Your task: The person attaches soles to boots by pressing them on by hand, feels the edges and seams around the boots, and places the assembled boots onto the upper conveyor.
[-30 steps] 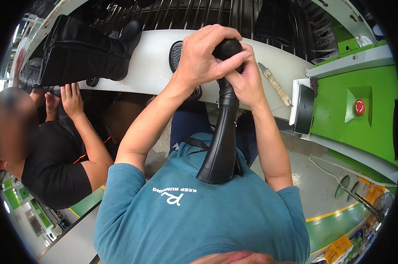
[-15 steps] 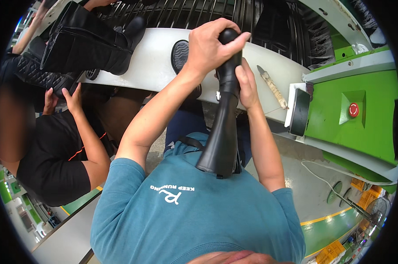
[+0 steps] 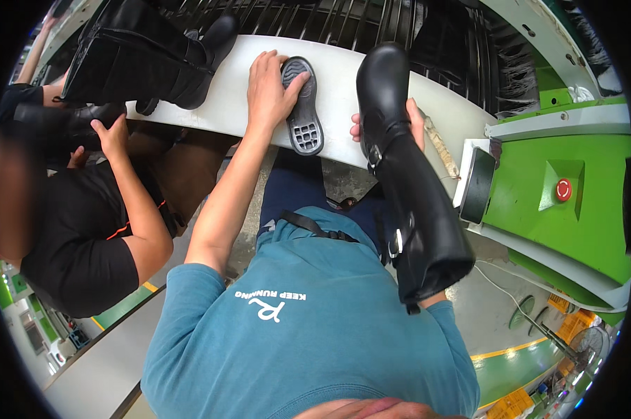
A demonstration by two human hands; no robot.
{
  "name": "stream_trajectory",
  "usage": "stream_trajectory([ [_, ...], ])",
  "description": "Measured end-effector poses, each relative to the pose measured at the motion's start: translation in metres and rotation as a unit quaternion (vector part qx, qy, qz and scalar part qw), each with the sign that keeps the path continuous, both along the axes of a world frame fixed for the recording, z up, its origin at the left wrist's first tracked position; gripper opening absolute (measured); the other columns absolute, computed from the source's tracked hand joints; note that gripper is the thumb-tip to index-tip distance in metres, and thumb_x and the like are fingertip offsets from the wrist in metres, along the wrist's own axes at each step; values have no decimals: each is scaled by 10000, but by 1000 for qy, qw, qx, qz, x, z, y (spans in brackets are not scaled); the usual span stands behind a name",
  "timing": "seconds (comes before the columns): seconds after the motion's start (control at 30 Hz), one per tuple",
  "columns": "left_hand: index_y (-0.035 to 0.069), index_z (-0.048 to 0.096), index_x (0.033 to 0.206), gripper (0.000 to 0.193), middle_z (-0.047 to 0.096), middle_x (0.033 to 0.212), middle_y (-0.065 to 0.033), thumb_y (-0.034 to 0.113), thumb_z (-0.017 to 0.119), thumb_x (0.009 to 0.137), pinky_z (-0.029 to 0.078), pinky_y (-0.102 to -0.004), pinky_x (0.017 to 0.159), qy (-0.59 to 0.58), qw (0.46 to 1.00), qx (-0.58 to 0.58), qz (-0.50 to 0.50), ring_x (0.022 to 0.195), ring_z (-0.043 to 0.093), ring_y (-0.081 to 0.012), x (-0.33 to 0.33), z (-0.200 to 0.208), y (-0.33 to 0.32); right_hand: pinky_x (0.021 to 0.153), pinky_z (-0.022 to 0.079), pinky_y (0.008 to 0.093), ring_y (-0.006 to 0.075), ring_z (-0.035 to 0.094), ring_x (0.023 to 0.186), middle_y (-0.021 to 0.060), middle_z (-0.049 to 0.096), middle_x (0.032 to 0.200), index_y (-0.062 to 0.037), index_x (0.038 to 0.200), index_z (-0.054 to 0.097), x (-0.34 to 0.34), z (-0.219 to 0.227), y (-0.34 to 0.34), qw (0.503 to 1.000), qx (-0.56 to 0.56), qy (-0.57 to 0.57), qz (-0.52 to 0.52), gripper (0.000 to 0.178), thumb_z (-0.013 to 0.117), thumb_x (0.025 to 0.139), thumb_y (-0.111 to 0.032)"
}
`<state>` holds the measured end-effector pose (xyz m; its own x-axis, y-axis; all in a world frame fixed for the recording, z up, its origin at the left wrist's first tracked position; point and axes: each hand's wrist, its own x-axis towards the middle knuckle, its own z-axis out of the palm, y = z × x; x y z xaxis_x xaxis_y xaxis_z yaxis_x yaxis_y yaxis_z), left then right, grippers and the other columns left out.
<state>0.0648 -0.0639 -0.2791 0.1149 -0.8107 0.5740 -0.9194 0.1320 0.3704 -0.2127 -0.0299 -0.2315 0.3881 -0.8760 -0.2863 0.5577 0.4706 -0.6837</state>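
Note:
My right hand (image 3: 416,124) is closed around a tall black boot (image 3: 421,202) with silver buckles. The boot's rounded toe points away from me, and its open shaft hangs toward my right side. On the white worktop (image 3: 242,77), my left hand (image 3: 268,94) lies at the left edge of a dark shoe sole (image 3: 305,112). Its fingers are stretched out, and the thumb reaches over the sole's upper part. The sole has a wavy tread at one end and a grid of square hollows at the other.
Right of the boot lies a pale wrapped tool (image 3: 441,148). Beyond it stand a dark panel (image 3: 477,183) and a green machine (image 3: 563,216) with a red button (image 3: 564,189). Metal rollers (image 3: 315,21) run behind the worktop. At left, a co-worker (image 3: 85,244) handles black footwear near tall boots (image 3: 148,59).
My left hand has let go of the boot and moved left to the sole. The boot has swung right and turned, now in my right hand alone, showing its buckles.

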Motion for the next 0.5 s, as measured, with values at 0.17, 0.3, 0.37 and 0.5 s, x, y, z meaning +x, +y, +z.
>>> stream_trajectory([
  [0.17,-21,593,1243,251,817,1085,-192,125,728,1090,671,-333,833,533,834,81,-119,966,828,-273,-22,28,-9,841,676,390,274,805,887,231,779,1037,71,1341,664,-2,11,33,999,-39,30,-8,728,361,1176,-570],
  [0.3,-23,584,1372,294,812,1159,-237,101,667,1119,703,-405,892,634,722,59,-269,1035,827,-325,-58,79,0,852,691,398,287,807,894,268,757,1110,43,1429,557,-9,13,49,998,-59,-20,5,649,342,1193,-522],
  [0.37,-24,614,1411,321,815,1166,-224,114,661,1125,686,-388,933,635,717,57,-281,1059,822,-295,-68,89,2,857,693,404,291,805,913,276,748,1147,31,1443,525,-10,20,55,998,-64,-26,12,636,341,1193,-524],
  [0.5,-6,704,1374,289,815,1215,-215,156,644,1142,647,-352,1000,590,734,72,-327,1089,809,-226,-75,95,5,878,687,400,292,803,932,267,752,1147,47,1440,556,-11,23,59,997,-60,-40,2,696,342,1185,-564],
])
